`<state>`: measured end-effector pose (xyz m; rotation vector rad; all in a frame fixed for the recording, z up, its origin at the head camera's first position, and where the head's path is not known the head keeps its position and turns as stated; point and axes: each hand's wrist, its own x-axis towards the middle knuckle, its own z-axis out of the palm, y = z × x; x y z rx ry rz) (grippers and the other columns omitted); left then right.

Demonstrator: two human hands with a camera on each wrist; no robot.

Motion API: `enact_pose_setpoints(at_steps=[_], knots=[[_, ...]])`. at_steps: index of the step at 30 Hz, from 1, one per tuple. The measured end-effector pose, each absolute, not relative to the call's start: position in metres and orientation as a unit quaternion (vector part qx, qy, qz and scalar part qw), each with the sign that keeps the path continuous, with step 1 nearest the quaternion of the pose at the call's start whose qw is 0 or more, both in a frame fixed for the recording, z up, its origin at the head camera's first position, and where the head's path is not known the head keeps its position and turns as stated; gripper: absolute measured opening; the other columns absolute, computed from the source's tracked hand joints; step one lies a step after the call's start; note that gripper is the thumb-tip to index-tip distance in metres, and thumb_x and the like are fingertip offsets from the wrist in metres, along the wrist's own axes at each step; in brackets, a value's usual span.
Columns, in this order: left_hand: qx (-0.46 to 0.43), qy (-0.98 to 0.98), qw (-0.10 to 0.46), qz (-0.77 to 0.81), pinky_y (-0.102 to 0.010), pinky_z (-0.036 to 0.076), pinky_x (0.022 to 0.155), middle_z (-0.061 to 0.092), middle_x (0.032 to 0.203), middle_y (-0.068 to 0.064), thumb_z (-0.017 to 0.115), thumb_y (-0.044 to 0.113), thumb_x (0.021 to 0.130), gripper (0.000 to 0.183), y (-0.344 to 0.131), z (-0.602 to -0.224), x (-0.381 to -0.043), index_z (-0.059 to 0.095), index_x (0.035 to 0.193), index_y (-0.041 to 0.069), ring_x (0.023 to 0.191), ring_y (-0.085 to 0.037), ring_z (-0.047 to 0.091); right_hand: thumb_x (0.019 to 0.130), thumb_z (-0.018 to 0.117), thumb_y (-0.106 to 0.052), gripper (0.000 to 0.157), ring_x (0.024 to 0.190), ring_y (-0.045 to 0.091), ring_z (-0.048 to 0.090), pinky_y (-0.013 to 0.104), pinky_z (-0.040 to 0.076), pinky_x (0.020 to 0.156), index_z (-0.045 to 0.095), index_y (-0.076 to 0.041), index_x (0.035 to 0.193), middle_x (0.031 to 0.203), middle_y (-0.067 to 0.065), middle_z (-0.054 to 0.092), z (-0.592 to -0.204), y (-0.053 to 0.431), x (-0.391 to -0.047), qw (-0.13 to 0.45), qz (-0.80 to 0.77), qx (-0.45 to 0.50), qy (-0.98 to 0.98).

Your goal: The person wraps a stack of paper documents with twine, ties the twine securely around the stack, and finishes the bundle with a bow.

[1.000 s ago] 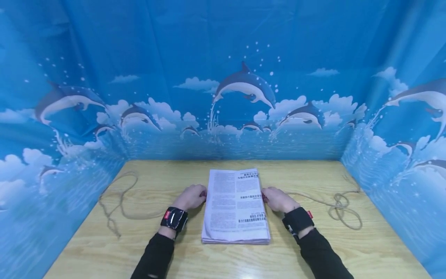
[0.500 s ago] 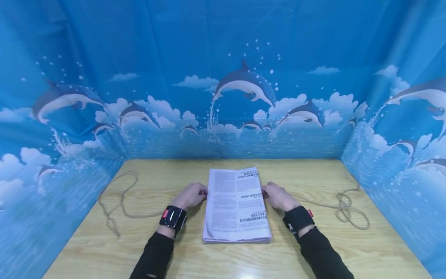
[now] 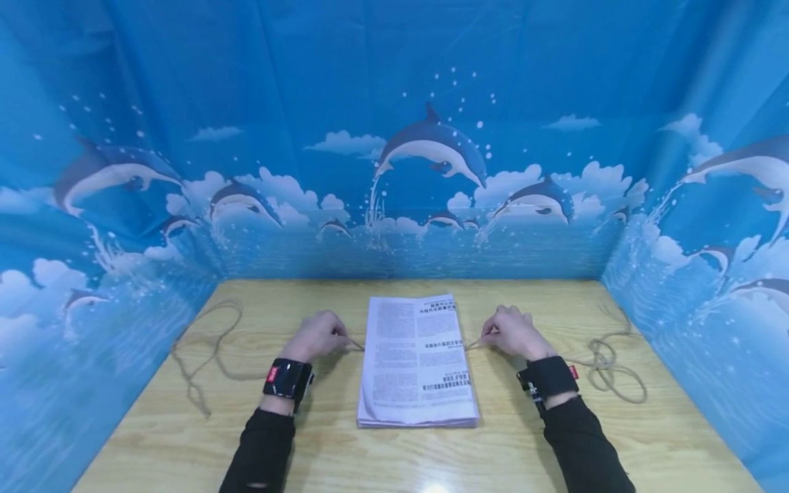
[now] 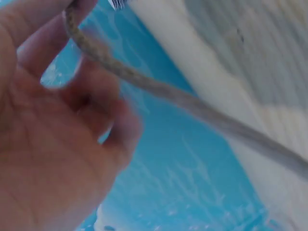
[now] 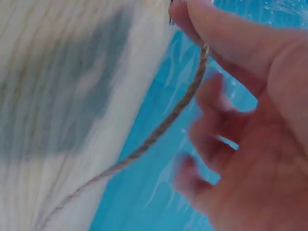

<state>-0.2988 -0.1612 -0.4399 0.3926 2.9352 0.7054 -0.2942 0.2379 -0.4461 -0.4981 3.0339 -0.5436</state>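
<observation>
A stack of folded newspapers lies in the middle of the wooden table. A thin twine rope comes out from both sides of the stack; the part beneath the papers is hidden. Left of the stack, my left hand pinches the rope between thumb and finger, a short length showing between hand and paper. On the other side my right hand pinches the rope in the same manner. Both hands are apart from the newspapers, and their other fingers are loosely bent in the wrist views.
Loose rope trails in curves over the left of the table. More rope lies in loops at the right. A blue curtain with dolphins encloses the back and both sides.
Both hands have moved outward from the stack's edges and slightly up, drawing short lengths of rope into view on each side. The newspapers have hardly moved.
</observation>
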Motion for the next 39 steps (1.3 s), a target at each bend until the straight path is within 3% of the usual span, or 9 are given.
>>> enact_pose_setpoints(at_steps=[4,8,12,16,19,24,30,34,39], knots=[[0.115,0.972,-0.023,0.203,-0.038,0.047,0.07,0.07,0.077,0.001,0.075,0.025,0.086,0.013,-0.167,-0.435,-0.302,0.076,0.078,0.015,0.066,-0.013,0.056,0.086,0.074,-0.022,0.009,0.076,0.019,0.062,0.04,0.048,0.071,0.076,-0.014,0.088,0.086,0.002,0.072,-0.445,0.236,-0.295,-0.024,-0.19,-0.141,0.971],[0.123,0.96,-0.053,0.248,-0.031,0.045,0.058,0.07,0.073,-0.001,0.073,0.029,0.089,0.018,-0.17,-0.436,-0.305,0.076,0.081,0.013,0.06,-0.012,0.056,0.092,0.068,-0.022,0.015,0.065,0.012,0.057,0.031,0.046,0.062,0.075,-0.01,0.092,0.078,0.001,0.071,-0.451,0.228,-0.298,-0.056,-0.259,-0.117,0.957],[0.134,0.929,-0.103,0.329,-0.033,0.055,0.07,0.075,0.087,-0.002,0.07,0.03,0.092,0.018,-0.16,-0.441,-0.306,0.077,0.095,0.014,0.075,-0.013,0.068,0.094,0.065,-0.016,0.011,0.07,0.019,0.067,0.029,0.049,0.064,0.069,-0.006,0.096,0.083,0.008,0.073,-0.462,0.211,-0.301,-0.088,-0.376,-0.082,0.919],[0.12,0.869,-0.113,0.467,-0.034,0.057,0.077,0.076,0.094,-0.008,0.07,0.019,0.092,0.018,-0.139,-0.445,-0.305,0.075,0.105,0.009,0.084,-0.019,0.072,0.094,0.062,-0.005,0.012,0.091,0.034,0.071,0.04,0.057,0.079,0.055,0.001,0.101,0.098,0.023,0.072,-0.463,0.193,-0.303,-0.054,-0.546,-0.045,0.835],[0.116,0.83,-0.106,0.535,-0.033,0.056,0.078,0.075,0.093,-0.011,0.069,0.015,0.092,0.019,-0.124,-0.444,-0.307,0.074,0.108,0.006,0.083,-0.021,0.072,0.096,0.059,-0.002,0.02,0.097,0.032,0.071,0.047,0.054,0.091,0.048,0.006,0.11,0.109,0.028,0.068,-0.459,0.187,-0.304,-0.014,-0.642,-0.022,0.766],[0.115,0.819,-0.13,0.547,-0.035,0.055,0.078,0.074,0.091,-0.011,0.063,0.015,0.096,0.023,-0.107,-0.431,-0.31,0.07,0.115,0.005,0.081,-0.021,0.071,0.098,0.055,-0.002,0.044,0.1,0.021,0.071,0.042,0.052,0.096,0.041,0.008,0.138,0.123,0.028,0.063,-0.449,0.187,-0.305,0.013,-0.687,0.001,0.726],[0.133,0.865,-0.142,0.463,-0.038,0.056,0.076,0.073,0.091,-0.008,0.051,0.016,0.103,0.032,-0.093,-0.413,-0.311,0.059,0.13,0.003,0.081,-0.021,0.07,0.098,0.058,-0.008,0.045,0.102,0.02,0.071,0.034,0.054,0.092,0.046,0.007,0.139,0.125,0.026,0.063,-0.431,0.182,-0.313,0.014,-0.67,-0.014,0.742],[0.162,0.897,-0.136,0.387,-0.035,0.056,0.075,0.074,0.094,-0.007,0.059,0.018,0.099,0.027,-0.09,-0.41,-0.31,0.064,0.121,0.003,0.083,-0.02,0.071,0.099,0.057,-0.007,0.041,0.109,0.025,0.068,0.037,0.054,0.093,0.049,0.003,0.138,0.124,0.024,0.064,-0.422,0.179,-0.319,0.025,-0.657,-0.021,0.753],[0.167,0.93,-0.101,0.31,-0.029,0.051,0.059,0.073,0.079,-0.007,0.065,0.014,0.095,0.014,-0.097,-0.414,-0.309,0.076,0.088,0.008,0.064,-0.012,0.063,0.099,0.056,-0.005,0.04,0.103,0.023,0.069,0.042,0.052,0.096,0.049,0.006,0.137,0.124,0.029,0.062,-0.417,0.174,-0.318,0.07,-0.66,-0.033,0.748]])
